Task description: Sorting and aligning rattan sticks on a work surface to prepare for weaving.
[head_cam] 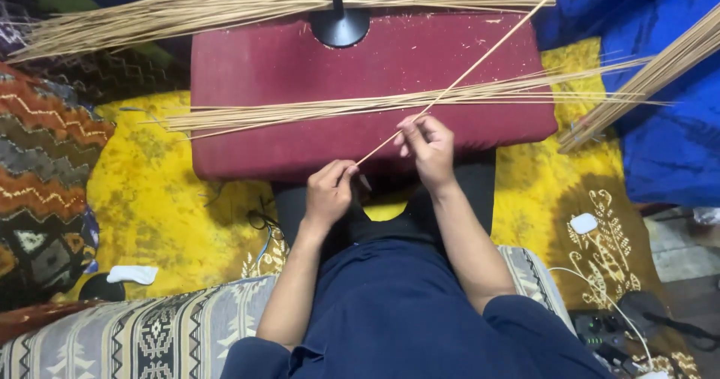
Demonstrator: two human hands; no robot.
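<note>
One long thin tan stick (480,62) slants from my hands up toward the top right. My left hand (328,193) pinches its lower end just in front of a dark red cushion (300,64). My right hand (426,146) grips the same stick a little higher, at the cushion's front edge. A loose bundle of similar sticks (337,107) lies across the cushion, just beyond my right hand.
A larger stick bundle (247,2) lies along the top, another (645,79) at the right. A black stand base (340,26) sits on the cushion's far side. Yellow patterned cloth (157,199) covers the floor, blue fabric (667,139) at right, cables and a charger (592,274) lower right.
</note>
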